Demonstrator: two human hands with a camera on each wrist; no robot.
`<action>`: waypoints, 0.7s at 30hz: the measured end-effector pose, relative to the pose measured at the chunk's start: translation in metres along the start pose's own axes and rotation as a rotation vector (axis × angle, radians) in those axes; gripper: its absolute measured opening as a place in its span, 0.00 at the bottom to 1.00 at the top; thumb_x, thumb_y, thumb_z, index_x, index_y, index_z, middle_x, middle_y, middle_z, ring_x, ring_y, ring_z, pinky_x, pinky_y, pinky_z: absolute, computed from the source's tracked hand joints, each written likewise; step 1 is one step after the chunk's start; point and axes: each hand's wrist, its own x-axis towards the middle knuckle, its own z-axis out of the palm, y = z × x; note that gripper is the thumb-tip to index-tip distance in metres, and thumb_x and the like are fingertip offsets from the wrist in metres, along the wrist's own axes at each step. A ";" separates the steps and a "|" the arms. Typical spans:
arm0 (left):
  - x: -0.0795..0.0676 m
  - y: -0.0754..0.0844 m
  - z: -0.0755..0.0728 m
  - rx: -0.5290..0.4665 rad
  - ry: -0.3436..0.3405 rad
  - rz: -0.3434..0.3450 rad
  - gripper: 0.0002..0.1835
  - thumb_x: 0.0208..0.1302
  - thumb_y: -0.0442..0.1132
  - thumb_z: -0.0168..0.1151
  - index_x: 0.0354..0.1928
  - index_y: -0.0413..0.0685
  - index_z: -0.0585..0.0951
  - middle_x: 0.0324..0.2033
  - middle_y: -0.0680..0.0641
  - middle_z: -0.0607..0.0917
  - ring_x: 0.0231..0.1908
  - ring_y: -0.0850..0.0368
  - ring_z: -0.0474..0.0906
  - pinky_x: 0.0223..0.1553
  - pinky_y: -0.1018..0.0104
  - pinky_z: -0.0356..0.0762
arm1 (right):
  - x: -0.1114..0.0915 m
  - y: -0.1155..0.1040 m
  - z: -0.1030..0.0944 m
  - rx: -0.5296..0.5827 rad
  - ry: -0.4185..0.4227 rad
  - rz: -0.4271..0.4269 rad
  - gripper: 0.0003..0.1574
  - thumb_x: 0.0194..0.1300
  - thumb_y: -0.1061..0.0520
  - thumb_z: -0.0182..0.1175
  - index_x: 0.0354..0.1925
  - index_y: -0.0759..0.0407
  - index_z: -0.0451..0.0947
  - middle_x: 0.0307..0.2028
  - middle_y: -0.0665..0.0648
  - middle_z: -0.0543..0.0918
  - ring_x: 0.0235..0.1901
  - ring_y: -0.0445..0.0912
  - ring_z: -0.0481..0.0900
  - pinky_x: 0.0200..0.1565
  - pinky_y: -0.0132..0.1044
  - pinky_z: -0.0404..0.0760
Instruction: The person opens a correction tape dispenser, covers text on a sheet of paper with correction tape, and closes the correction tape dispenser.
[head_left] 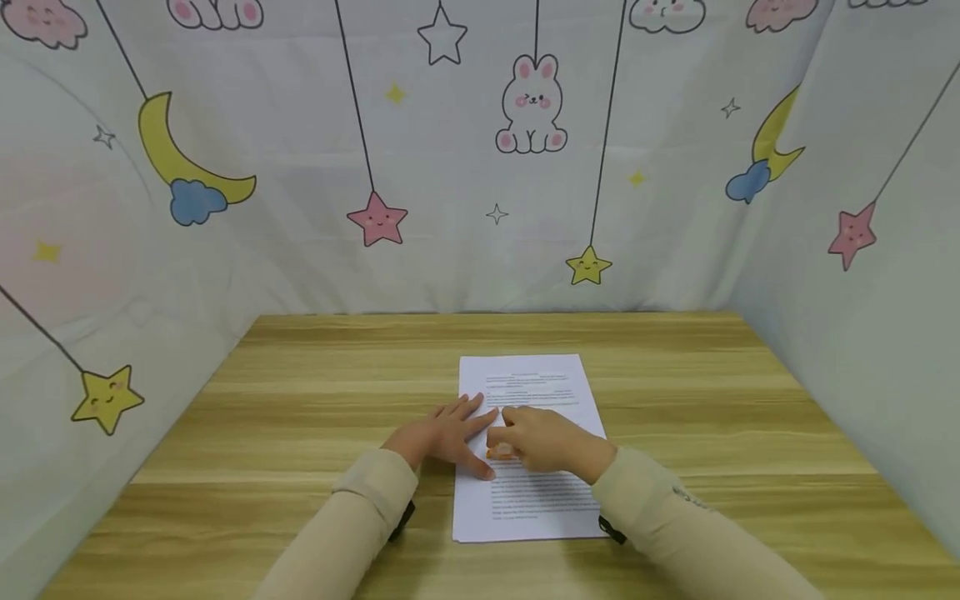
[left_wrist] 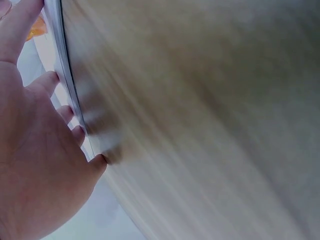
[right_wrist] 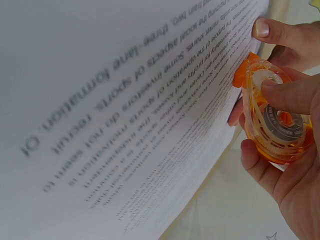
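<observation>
Between the thumb and fingers of my right hand (head_left: 551,440) is an orange, see-through correction tape (right_wrist: 278,122), its reels visible through the casing. The orange tip meets or nearly meets the printed paper (head_left: 528,510); exact contact is hard to tell. My left hand (head_left: 448,435) rests spread on the left part of the sheet, thumb and fingers extended, just left of the correction tape. In the left wrist view the fingertips of this left hand (left_wrist: 42,155) press along the paper. The right hand hides part of the text in the head view.
The paper, seemingly a small stack, lies on a wood-grain table (head_left: 315,392). A white curtain (head_left: 450,150) printed with stars, moons and a rabbit hangs behind the table and along both sides. Both forearms reach in from the front.
</observation>
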 end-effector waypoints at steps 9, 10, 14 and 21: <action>0.001 0.002 0.002 0.021 -0.010 -0.008 0.51 0.49 0.68 0.60 0.71 0.68 0.46 0.73 0.52 0.38 0.72 0.50 0.31 0.69 0.47 0.36 | -0.005 -0.005 -0.002 -0.074 -0.075 0.040 0.06 0.65 0.50 0.55 0.40 0.45 0.73 0.32 0.52 0.73 0.29 0.45 0.75 0.33 0.37 0.78; 0.001 0.002 0.002 0.021 -0.009 -0.008 0.51 0.49 0.68 0.60 0.71 0.68 0.46 0.73 0.52 0.37 0.72 0.50 0.31 0.69 0.46 0.36 | -0.007 -0.004 -0.003 -0.076 -0.077 0.047 0.06 0.64 0.50 0.56 0.41 0.45 0.73 0.31 0.52 0.73 0.29 0.45 0.75 0.33 0.37 0.78; 0.002 0.003 0.002 0.016 0.010 -0.007 0.51 0.48 0.68 0.60 0.71 0.67 0.48 0.73 0.52 0.38 0.72 0.50 0.31 0.69 0.47 0.37 | -0.013 0.003 -0.004 -0.072 -0.071 0.060 0.07 0.62 0.52 0.57 0.41 0.44 0.74 0.31 0.51 0.72 0.30 0.44 0.74 0.33 0.36 0.77; -0.001 0.003 0.000 0.005 0.001 -0.024 0.51 0.49 0.67 0.61 0.71 0.66 0.48 0.73 0.51 0.39 0.72 0.49 0.32 0.69 0.46 0.38 | -0.014 0.010 0.001 0.014 0.017 0.013 0.15 0.58 0.62 0.60 0.42 0.45 0.75 0.30 0.49 0.71 0.27 0.40 0.70 0.30 0.30 0.73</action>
